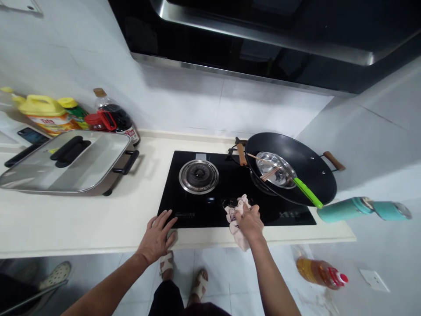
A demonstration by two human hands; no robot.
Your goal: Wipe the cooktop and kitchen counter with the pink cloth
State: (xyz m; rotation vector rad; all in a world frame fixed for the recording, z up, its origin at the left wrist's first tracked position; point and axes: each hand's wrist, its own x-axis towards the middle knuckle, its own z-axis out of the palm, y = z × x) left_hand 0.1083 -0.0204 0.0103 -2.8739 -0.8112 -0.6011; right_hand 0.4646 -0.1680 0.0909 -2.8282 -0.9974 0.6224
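My right hand (pixel 251 221) presses a pale pink cloth (pixel 239 235) onto the front middle of the black glass gas stove (pixel 226 175), with its fingers closed over the fabric. Part of the cloth hangs over the counter's front edge. Flat on the counter at the stove's front left corner rests my left hand (pixel 157 236), fingers spread, holding nothing. A bare round burner (pixel 198 176) lies behind, between the two hands. On the right burner a black wok (pixel 299 153) sits tilted, holding a metal bowl (pixel 279 180), chopsticks (pixel 270 174) and a green-handled utensil (pixel 307 192).
A lidded electric pan (pixel 101 175) stands left on the white counter (pixel 144 184), with several bottles behind it, including a dark sauce bottle (pixel 120 116). Teal flasks (pixel 348 210) stand at the right end. A range hood (pixel 237 48) overhangs the stove. An oil bottle (pixel 317 271) is below.
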